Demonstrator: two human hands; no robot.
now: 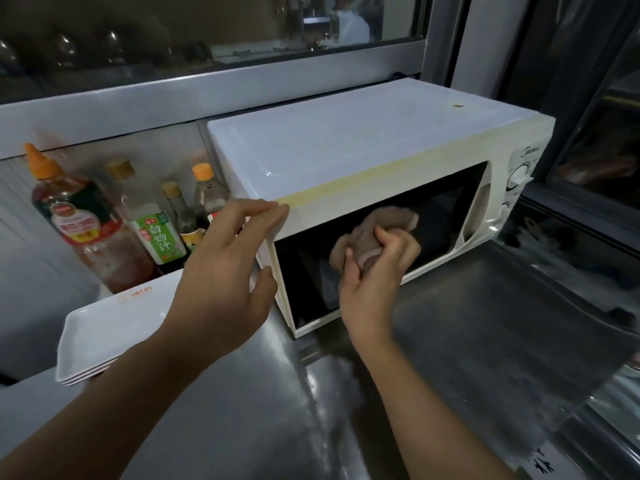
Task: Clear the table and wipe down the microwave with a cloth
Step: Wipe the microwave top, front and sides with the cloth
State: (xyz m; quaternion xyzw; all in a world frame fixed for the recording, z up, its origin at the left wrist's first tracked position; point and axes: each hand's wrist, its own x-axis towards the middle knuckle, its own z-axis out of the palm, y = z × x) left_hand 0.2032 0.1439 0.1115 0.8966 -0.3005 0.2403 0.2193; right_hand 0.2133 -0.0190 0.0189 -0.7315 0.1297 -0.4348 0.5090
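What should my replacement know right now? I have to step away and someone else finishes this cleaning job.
Left hand: rests on the microwave's front left corner, fingers on the top edge, thumb on the side, steadying it.
Right hand: grips a bunched brownish cloth against the dark door window.
Stacked white rectangular plates sit on the steel counter left of the microwave, sauce bottles behind them.
Done: door wiping is under way.
Left: a yellowed strip along the top front edge, a small spot on top, the control panel, the plates.
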